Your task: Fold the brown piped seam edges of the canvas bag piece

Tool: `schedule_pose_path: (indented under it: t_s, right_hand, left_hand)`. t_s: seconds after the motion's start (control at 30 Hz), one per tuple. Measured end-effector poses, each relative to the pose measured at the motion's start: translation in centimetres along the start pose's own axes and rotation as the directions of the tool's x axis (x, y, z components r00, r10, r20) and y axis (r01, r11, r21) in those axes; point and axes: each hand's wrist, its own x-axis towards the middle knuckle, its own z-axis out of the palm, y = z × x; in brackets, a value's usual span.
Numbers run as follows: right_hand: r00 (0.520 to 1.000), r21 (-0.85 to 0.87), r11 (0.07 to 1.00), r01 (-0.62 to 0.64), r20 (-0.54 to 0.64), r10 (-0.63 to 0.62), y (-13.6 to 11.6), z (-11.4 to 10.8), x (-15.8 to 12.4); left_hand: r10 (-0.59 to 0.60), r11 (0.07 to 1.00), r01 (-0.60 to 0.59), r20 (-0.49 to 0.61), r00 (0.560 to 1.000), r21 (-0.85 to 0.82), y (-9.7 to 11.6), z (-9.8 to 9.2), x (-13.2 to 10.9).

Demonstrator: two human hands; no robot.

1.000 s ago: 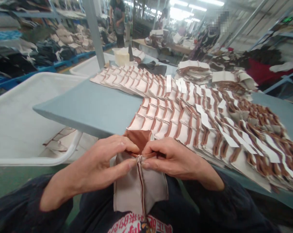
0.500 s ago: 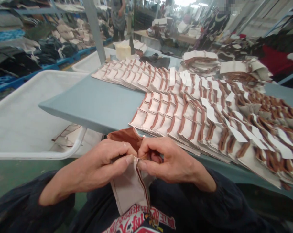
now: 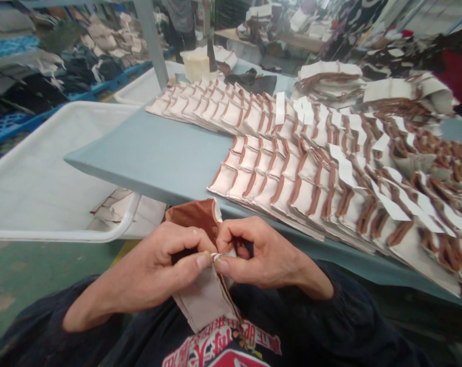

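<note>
A small sewn fabric piece, off-white outside with a brown lining, is held close in front of my body. My left hand pinches its edge between thumb and fingers. Right beside it, my right hand pinches the same edge at the seam, thumb in front and fingers curled behind. The brown lining shows above my hands, and the off-white panel hangs below them toward my lap. What lies between the fingertips is partly hidden.
Overlapping rows of similar off-white and brown pieces cover much of the blue-grey table, some with white paper strips. A white plastic bin stands at the left with pieces inside. Stacked pieces lie at the back.
Both hands keep their pinch on the fabric piece, which has shifted slightly around the fingertips. The surroundings sit a little higher in view on the right, as the camera has tilted.
</note>
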Motion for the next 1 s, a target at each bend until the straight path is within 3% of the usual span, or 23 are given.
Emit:
schedule_pose_path:
  t_s: [0.4, 1.0]
  right_hand:
    - [1.000, -0.062, 0.998, -0.027, 0.013, 0.028, -0.2, 0.4, 0.6]
    - [0.994, -0.099, 0.990, -0.100, 0.043, 0.105, -0.3, 1.1, 1.8]
  left_hand:
    - [0.052, 0.994, -0.058, -0.057, 0.997, -0.097, -1.1, -0.2, -0.4]
    - [-0.069, 0.987, 0.055, -0.085, 0.994, -0.151, -2.3, -0.2, -1.4]
